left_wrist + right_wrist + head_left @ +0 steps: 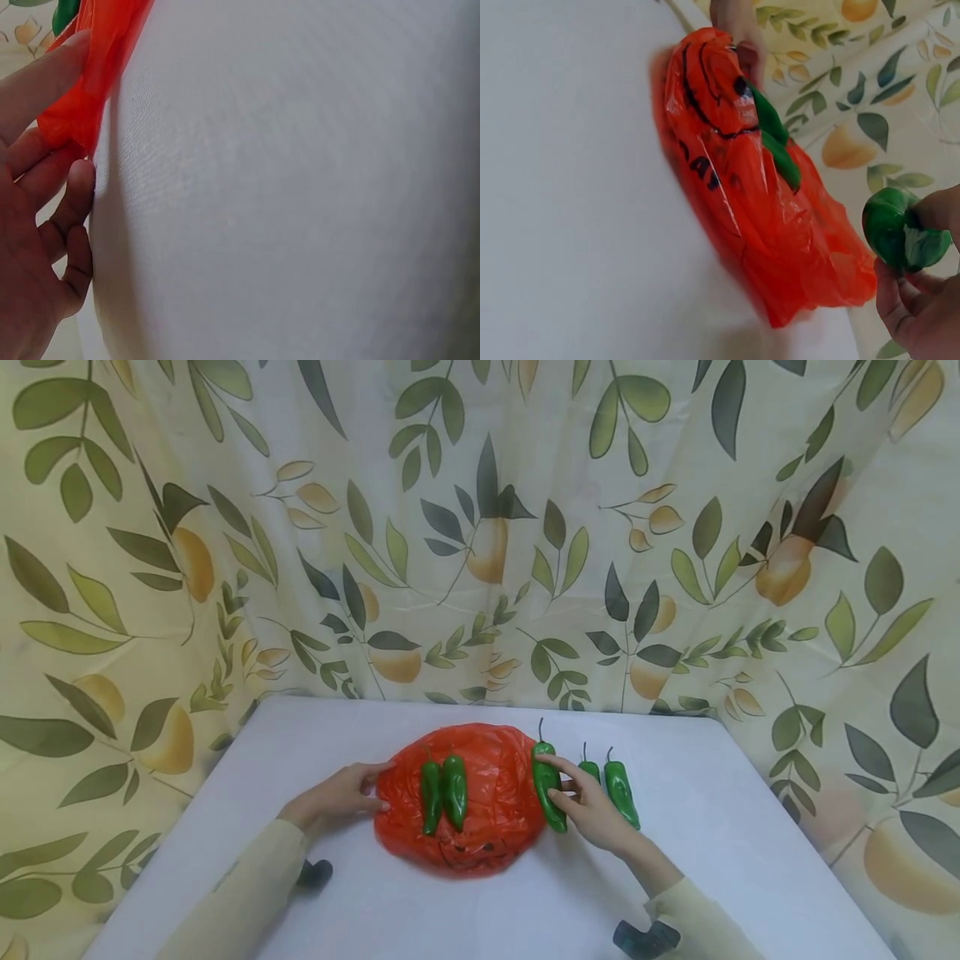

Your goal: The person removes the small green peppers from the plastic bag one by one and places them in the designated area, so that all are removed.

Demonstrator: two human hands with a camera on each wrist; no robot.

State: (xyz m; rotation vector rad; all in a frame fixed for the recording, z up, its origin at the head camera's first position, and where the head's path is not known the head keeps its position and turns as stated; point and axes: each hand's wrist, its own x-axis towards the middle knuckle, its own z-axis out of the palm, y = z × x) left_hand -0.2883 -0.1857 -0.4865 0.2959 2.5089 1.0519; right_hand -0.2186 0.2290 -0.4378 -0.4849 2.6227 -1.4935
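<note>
A red plastic bag (498,785) with black printing lies on the white table. My left hand (341,797) pinches its left edge; in the left wrist view the thumb is over the red film and fingers are under it. Two green peppers, one on the left (431,797) and one on the right (454,793), lie side by side on the bag. At the bag's right edge, my right hand (600,814) grips another green pepper (543,777) between thumb and fingers, stem pointing away. The right wrist view shows this pepper (885,225) end-on, raised beside the bag.
Right of my right hand, two more green peppers lie on the table, one (590,770) partly hidden by the hand, the other (621,789) beyond it. A leaf-and-fruit patterned curtain (465,568) hangs behind the white table (300,735).
</note>
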